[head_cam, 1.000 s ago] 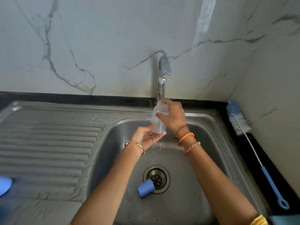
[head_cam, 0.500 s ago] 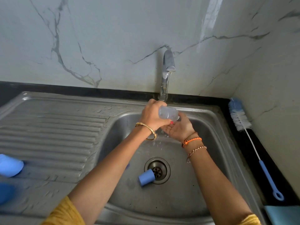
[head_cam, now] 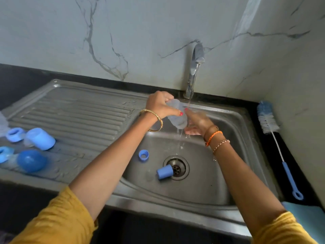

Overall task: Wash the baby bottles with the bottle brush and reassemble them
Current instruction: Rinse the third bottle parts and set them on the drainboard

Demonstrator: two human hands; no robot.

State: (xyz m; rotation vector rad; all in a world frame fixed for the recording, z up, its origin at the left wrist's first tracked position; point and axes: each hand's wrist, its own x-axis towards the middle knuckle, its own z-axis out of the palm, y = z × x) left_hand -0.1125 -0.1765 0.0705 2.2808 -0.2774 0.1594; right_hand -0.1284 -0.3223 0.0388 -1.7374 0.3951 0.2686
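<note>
Left hand [head_cam: 161, 106] grip holds bottle [head_cam: 176, 114] tilted; right hand [head_cam: 197, 123] blurred, grip unclear. Cap [head_cam: 165, 171], ring [head_cam: 143, 155] below; brush [head_cam: 276, 140] right.

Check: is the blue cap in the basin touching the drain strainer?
Touching. The head view shows the blue cap lying on its side, one end overlapping the drain strainer's rim with no gap visible.

Clear baby bottle [head_cam: 176, 115] tilted mouth-down over basin, draining; bottle brush [head_cam: 277, 143] flat on R counter.

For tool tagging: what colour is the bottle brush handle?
Blue, on the bottle brush lying right of the sink; head view.
</note>
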